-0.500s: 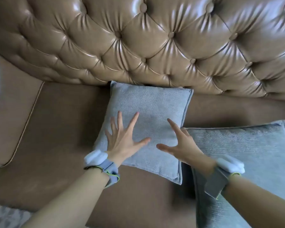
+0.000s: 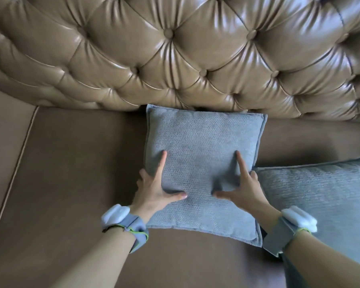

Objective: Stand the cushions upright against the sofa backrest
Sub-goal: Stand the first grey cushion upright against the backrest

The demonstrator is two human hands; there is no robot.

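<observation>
While your left hand (image 2: 154, 190) and right hand (image 2: 242, 189) clasp the small grey cushion (image 2: 204, 146) by its side edges, it lies flat between them, far edge touching the tufted backrest (image 2: 175, 59). Second cushion (image 2: 320, 196) just right of your right hand.

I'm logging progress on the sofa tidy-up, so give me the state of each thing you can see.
Small grey cushion: flat on seat, far edge touching backrest.
Large grey cushion: flat on seat, partly out of frame.
Left hand: grip on small cushion's left side.
Right hand: grip on its right side.
Backrest: no cushion upright against it yet.
</observation>
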